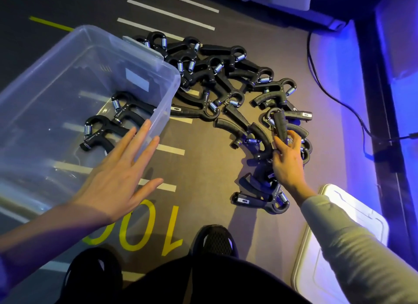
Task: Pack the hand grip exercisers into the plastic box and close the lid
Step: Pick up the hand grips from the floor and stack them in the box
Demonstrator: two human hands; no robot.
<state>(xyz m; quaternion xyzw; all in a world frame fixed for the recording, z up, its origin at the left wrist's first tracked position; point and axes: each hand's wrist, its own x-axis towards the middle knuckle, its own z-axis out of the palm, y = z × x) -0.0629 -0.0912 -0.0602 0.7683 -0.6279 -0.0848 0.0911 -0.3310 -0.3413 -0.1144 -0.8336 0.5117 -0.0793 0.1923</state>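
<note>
Early in the packing: only two exercisers (113,120) in the plastic box (172,77), a big pile (226,77) left on the floor. Left hand (122,170) flat, fingers spread by the box wall; right hand (287,159) pinching one exerciser (280,122). Lid (352,224) lying aside, not yet on.

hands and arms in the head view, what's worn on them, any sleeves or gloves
Both hands are bare, no gloves, and no rings or watch show. The left hand comes from a bare forearm; any sleeve there is out of view. The right hand comes from a long light grey-beige sleeve ending at the wrist.
</note>
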